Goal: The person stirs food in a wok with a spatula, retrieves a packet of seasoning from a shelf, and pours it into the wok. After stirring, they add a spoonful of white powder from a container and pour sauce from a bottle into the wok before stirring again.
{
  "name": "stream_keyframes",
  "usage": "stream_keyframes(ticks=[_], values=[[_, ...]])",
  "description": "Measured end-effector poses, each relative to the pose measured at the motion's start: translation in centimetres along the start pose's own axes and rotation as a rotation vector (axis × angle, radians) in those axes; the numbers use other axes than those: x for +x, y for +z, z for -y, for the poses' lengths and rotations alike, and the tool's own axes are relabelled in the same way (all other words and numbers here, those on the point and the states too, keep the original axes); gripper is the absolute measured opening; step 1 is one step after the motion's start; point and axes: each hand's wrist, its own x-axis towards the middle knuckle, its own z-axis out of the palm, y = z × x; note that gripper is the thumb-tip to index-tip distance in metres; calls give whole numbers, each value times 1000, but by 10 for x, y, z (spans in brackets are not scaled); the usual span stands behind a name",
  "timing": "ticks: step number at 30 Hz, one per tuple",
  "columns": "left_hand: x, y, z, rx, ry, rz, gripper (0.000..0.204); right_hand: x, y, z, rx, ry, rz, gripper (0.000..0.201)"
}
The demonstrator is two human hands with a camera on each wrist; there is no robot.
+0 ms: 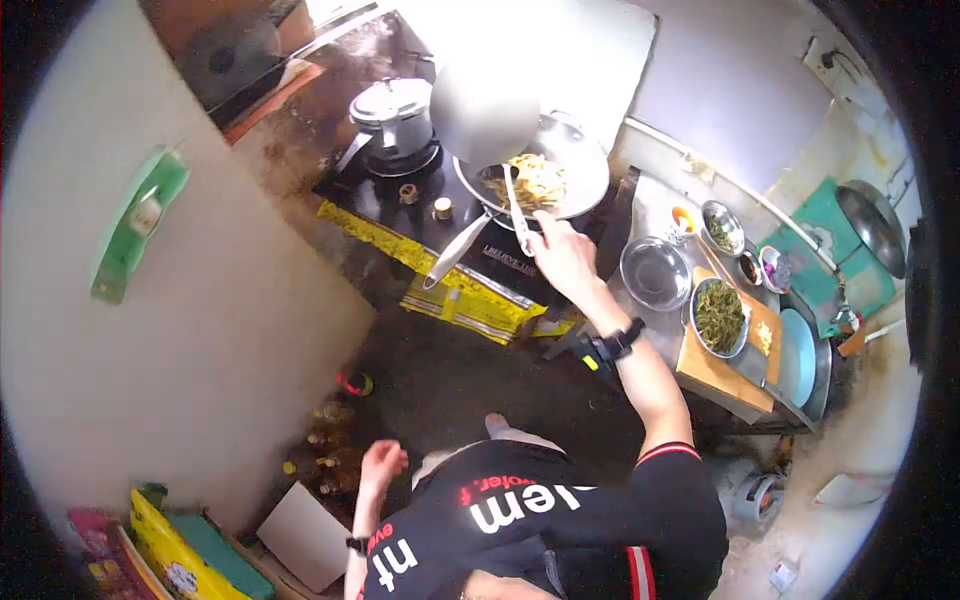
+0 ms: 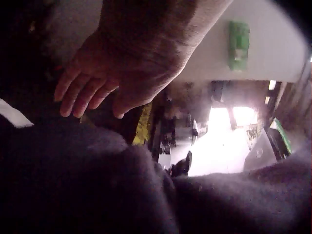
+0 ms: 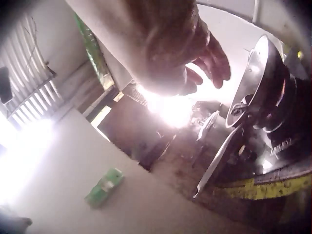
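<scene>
A wok [image 1: 590, 180] with a long handle [image 1: 458, 250] sits on the black stove, holding pale yellow food [image 1: 540, 182] in strips. A cooking utensil with a pale handle [image 1: 516, 205] leans out over the wok's near rim, its head partly in the food. My right hand [image 1: 565, 258] is beside the handle's lower end, fingertips right at it. In the right wrist view its fingers [image 3: 219, 68] look loosely bent, with a gap to the thumb. Low by my body, my left hand [image 1: 384, 462] hangs with relaxed fingers [image 2: 83, 95] and holds nothing.
A lidded pot [image 1: 395, 120] stands on the left burner. On the right counter are a glass bowl [image 1: 655, 275], a bowl of green strips [image 1: 720, 318] on a cutting board [image 1: 715, 375], a cleaver and several small bowls. A round grey blur hides part of the wok.
</scene>
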Motion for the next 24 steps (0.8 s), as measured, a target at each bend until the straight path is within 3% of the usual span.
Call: stream_keyframes(ticks=[2, 3, 4, 7, 10, 12, 14, 17, 20, 24], values=[[36, 8, -54, 86, 87, 71, 29, 26, 16, 9, -41, 94, 221, 49], [56, 14, -77, 78, 106, 115, 30, 35, 40, 3, -88, 56, 196, 65], [75, 19, -99, 69, 126, 159, 31, 40, 48, 3, -58, 30, 224, 67], [121, 38, -163, 76, 171, 304, 33, 54, 62, 1, -114, 167, 319, 71], [162, 59, -211, -11, 108, 485, 34, 62, 59, -21, -17, 191, 266, 66], [193, 72, -231, -105, 52, 652, 37, 51, 18, -16, 95, 220, 171, 58], [214, 88, -243, -109, -3, 747, 42, 34, -22, -9, 55, 309, 192, 56], [221, 108, -272, -187, -120, 1054, 46, 10, -56, 0, 35, 374, 225, 58], [234, 123, -275, -209, -198, 1210, 45, -1, -62, 10, -58, 484, 282, 59], [234, 130, -278, -146, -286, 1240, 38, 3, -17, -16, -203, 504, 251, 57]])
